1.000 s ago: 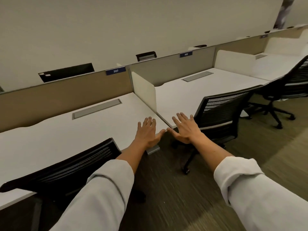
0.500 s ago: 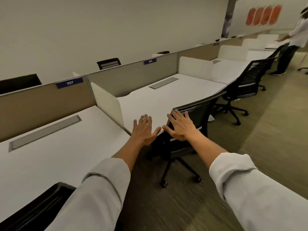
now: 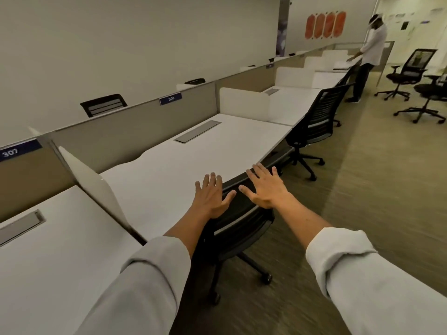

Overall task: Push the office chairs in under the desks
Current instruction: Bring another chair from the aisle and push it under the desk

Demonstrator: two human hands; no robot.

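A black mesh office chair (image 3: 238,223) stands at the front edge of the white desk (image 3: 183,170) marked 308, its backrest top against the desk edge. My left hand (image 3: 211,198) lies flat with straight fingers over the left end of the backrest. My right hand (image 3: 266,187) lies flat with spread fingers on the backrest top, a little to the right. A second black chair (image 3: 316,124) stands at the following desk, pulled out slightly.
White divider panels (image 3: 96,187) separate the desks along a beige partition (image 3: 135,139). A person in a white shirt (image 3: 370,56) stands at the far desks. Two more black chairs (image 3: 411,73) stand loose on the carpet at the far right. Open carpet lies to my right.
I have moved rightwards along the desk row to desk 308. Both flat hands have come from mid-air onto the chair's backrest, and the chair sits closer in to the desk.
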